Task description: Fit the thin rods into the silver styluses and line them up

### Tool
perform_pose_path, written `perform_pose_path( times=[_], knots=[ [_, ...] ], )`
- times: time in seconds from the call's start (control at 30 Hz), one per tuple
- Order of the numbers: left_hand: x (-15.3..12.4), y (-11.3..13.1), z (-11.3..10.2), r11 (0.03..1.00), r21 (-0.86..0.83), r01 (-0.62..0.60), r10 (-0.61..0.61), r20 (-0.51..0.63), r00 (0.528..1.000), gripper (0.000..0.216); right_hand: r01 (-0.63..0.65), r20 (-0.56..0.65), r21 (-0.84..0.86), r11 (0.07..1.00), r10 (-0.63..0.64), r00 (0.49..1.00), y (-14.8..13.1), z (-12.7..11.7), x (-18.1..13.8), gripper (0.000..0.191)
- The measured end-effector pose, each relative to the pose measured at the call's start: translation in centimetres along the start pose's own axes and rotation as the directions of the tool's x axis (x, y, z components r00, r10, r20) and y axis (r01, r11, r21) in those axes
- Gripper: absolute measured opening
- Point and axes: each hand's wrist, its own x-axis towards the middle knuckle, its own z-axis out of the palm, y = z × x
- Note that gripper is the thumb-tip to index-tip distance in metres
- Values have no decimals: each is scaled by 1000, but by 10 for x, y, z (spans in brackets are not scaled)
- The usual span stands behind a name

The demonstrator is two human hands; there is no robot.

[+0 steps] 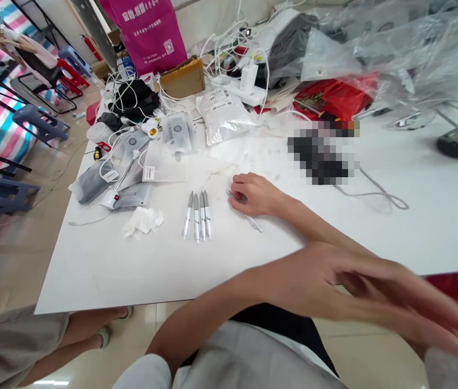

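Right hand [253,194] is held curled around a white pen [253,222] on the worktop [103,270], just beside four matching pens [197,215] laid parallel, apparently set out for sorting; left hand [375,286] is blurred past the edge, its grip untellable.

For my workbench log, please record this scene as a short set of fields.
Right hand: curled over a slim pen, grip unclear
Left hand: blurred, holding nothing visible
Beside them: four silver-and-white pens, side by side
Surface: white table
Also there: crumpled tissue, silver pouch, white cables
Other person: legs, lower left
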Motion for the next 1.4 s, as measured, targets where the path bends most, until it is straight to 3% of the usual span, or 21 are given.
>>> perform_pose_path(
  times=[0.07,0.17,0.2,0.3,0.43,0.53,0.63,0.67,0.73,0.83,0.9,0.93,1.07,1.13,1.2,1.27,1.4],
  knots=[
    [-13,-14,-13,986,-168,-3,-20,-135,991,17,-1,3,-3,1000,1,1000,0,0,0,26],
    [-48,-40,-29,955,-265,130,-211,-303,929,24,-10,4,-12,1000,10,1000,-1,0,0,26],
    [-64,-48,-34,948,-269,167,-268,-399,877,26,-11,4,-12,1000,12,1000,-2,0,0,26],
    [-114,-61,-56,953,-259,158,-298,-708,640,33,-17,5,-5,1000,17,1000,-2,1,0,27],
    [-172,-59,-92,960,-5,280,-87,-956,279,25,-18,9,-3,1000,18,1000,-2,2,0,29],
    [-203,-54,-115,921,75,382,23,-990,139,25,-11,0,-7,1000,11,1000,-3,2,0,29],
    [-221,-53,-137,880,103,464,88,-995,54,26,-4,-6,-16,1000,4,1000,-4,2,1,30],
    [-225,-54,-145,857,122,500,112,-992,50,27,-3,-6,-16,1000,2,1000,-4,2,1,30],
    [-230,-56,-162,793,191,579,172,-981,88,29,-5,-6,-21,1000,5,1000,-4,3,1,29],
    [-236,-62,-183,704,263,660,171,-964,202,31,-11,-1,-31,999,11,1000,-4,4,1,29],
    [-240,-72,-189,731,240,639,101,-964,246,32,-17,3,-29,999,18,1000,-4,4,1,29],
    [-242,-79,-189,755,206,623,58,-967,250,32,-20,5,-25,999,20,1000,-4,4,1,29],
    [-246,-102,-178,859,65,507,-10,-990,143,31,-27,3,-14,1000,27,1000,-4,4,1,29],
    [-241,-106,-173,872,39,487,-26,-992,126,30,-25,-2,-12,1000,25,1000,-3,4,1,29],
    [-230,-106,-171,877,48,479,-21,-990,138,29,-22,-7,-6,1000,22,1000,-3,5,1,29],
    [-214,-102,-172,885,87,457,-8,-980,201,28,-16,-12,4,1000,16,1000,-2,6,1,28],
    [-178,-98,-175,919,141,367,-18,-917,399,26,-3,-5,10,1000,3,1000,-2,5,2,28]
  ],
)
